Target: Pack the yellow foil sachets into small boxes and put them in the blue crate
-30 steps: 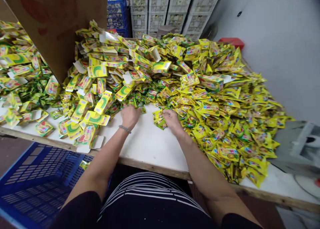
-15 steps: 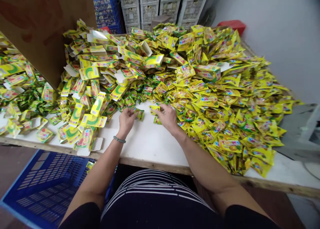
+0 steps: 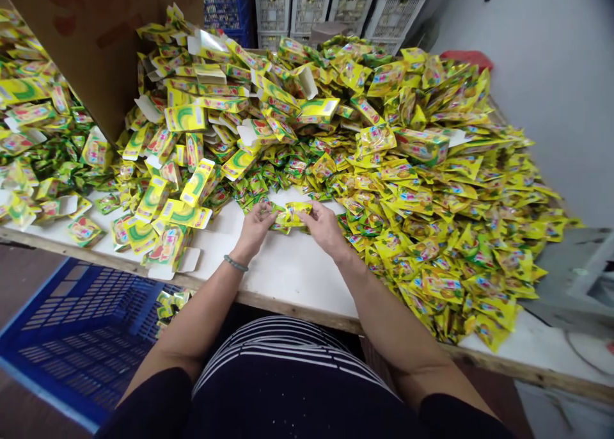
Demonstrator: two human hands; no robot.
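Head view: yellow packet [image 3: 294, 214] carries blurred, unreadable lettering.

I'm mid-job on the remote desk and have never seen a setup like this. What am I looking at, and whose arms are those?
There is no machine arm here: those are a person's own bare arms, seen by a camera worn on that person's head, looking forward and down.

The right hand pinches a small yellow packet. The left hand, below a bracelet on the wrist, has its fingertips close beside it, by some green wrapping; whether they grip anything is hard to tell.

On the white tabletop, small printed boxes, some with open flaps, are piled toward the left, and a large heap of yellow packets lies to the right. A blue crate stands below the table's edge at the left.
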